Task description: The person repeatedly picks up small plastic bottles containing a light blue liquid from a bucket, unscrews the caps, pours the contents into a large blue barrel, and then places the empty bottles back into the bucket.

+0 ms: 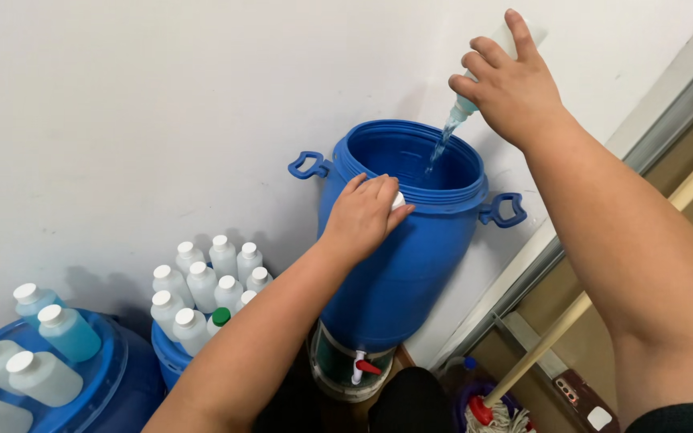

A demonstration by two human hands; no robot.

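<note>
R hand clamped on upturned bottle, pouring blue liquid into open blue barrel. L hand closed round white cap at rim. Capped white bottles stand left; mop lower right.

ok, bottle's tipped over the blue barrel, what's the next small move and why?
Probably hold the tilt: the right hand has the bottle inverted, liquid is streaming into the open blue barrel, and the left hand, holding a white cap, rests on the rim.
</note>
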